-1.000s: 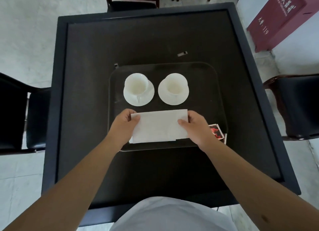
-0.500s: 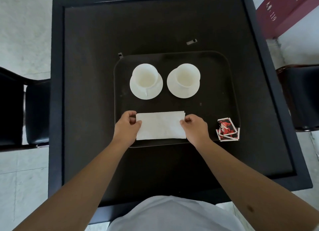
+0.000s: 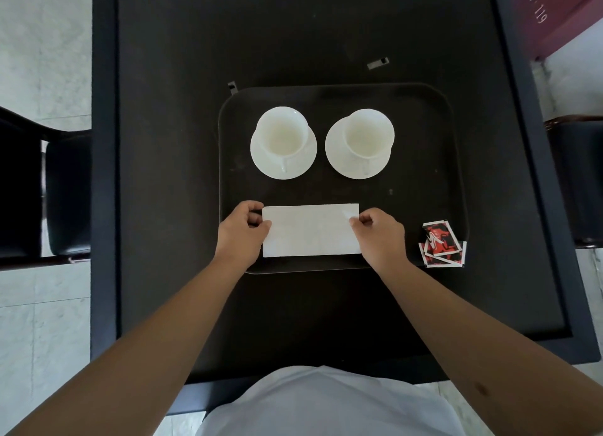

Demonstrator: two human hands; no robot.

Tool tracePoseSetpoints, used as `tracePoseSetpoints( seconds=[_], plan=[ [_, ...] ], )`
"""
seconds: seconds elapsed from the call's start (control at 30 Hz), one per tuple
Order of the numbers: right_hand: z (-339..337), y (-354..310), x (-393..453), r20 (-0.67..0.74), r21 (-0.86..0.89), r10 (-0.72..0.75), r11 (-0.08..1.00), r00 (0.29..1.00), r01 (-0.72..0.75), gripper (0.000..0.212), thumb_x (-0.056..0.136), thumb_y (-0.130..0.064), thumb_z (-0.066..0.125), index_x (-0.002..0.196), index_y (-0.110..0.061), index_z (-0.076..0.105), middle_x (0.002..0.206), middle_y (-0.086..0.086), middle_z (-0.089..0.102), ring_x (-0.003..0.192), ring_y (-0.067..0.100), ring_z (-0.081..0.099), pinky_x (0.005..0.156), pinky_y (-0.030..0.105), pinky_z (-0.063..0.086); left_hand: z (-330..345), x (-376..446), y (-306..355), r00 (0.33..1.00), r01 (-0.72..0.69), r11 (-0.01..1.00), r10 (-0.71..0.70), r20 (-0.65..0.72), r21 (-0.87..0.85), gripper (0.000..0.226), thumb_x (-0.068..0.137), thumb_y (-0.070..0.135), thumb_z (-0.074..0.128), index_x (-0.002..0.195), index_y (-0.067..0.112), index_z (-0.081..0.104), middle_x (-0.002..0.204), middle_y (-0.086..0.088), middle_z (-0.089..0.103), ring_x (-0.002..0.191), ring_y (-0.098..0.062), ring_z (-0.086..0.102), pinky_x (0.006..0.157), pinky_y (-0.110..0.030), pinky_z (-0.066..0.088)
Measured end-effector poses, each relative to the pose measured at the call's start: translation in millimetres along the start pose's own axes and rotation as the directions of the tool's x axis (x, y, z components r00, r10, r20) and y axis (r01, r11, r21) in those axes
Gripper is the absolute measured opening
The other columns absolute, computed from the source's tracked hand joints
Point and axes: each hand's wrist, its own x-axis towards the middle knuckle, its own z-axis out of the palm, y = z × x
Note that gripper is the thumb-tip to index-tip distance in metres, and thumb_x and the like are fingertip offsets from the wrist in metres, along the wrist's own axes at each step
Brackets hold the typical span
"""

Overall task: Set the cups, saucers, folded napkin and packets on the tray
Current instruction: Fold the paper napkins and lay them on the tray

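A dark tray (image 3: pixel 434 161) lies on the black table. Two white cups stand on white saucers in its far half: the left cup (image 3: pixel 282 135) on its saucer (image 3: pixel 261 156), the right cup (image 3: pixel 368 133) on its saucer (image 3: pixel 336 156). A folded white napkin (image 3: pixel 310 230) lies flat along the tray's near edge. My left hand (image 3: pixel 243 235) pinches the napkin's left end and my right hand (image 3: pixel 380 236) pinches its right end. Several red, black and white packets (image 3: pixel 442 244) are piled at the tray's near right corner.
The black table (image 3: pixel 169 181) has a raised rim. Two small grey clips lie on it beyond the tray, one (image 3: pixel 378 62) at the right, one (image 3: pixel 232 86) at the tray's far left corner. Black chairs (image 3: pixel 65 194) stand on both sides. A maroon box (image 3: pixel 554 15) is far right.
The napnkin has gone from a taller sheet to a narrower folded strip, lying flat at the tray's near edge. Both hands stay at its ends. The view has tilted down and closer.
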Motion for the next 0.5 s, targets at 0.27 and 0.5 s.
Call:
tracePoseSetpoints(
  seconds=[0.27,0.5],
  plan=[
    [1.1,3.6,1.6,-0.007,-0.043,0.017,0.999,1.0,-0.017,0.014,0.092,-0.032,0.06,0.087,-0.019,0.062,0.071,-0.008,0.061,0.059,0.007,0.057,0.049,0.019,0.036,1.7,-1.3,-2.7,0.999,-0.011,1.0,0.011,-0.031,0.009,0.034,0.088,0.022,0.072,0.117,0.031,0.057,0.091,0.013,0.063,0.075,-0.007,0.061,0.062,-0.015,0.043],
    [-0.2,12.8,-8.2,-0.051,-0.093,0.012,0.996,0.999,-0.017,0.032,0.09,-0.04,0.063,0.116,-0.024,0.053,0.092,-0.011,0.058,0.081,0.009,0.057,0.062,0.027,0.043,2.7,-15.2,-3.7,0.993,0.021,0.999,-0.024,-0.111,-0.03,0.038,0.091,0.021,0.066,0.126,0.029,0.054,0.101,0.019,0.057,0.082,-0.003,0.06,0.062,-0.011,0.04]
  ],
)
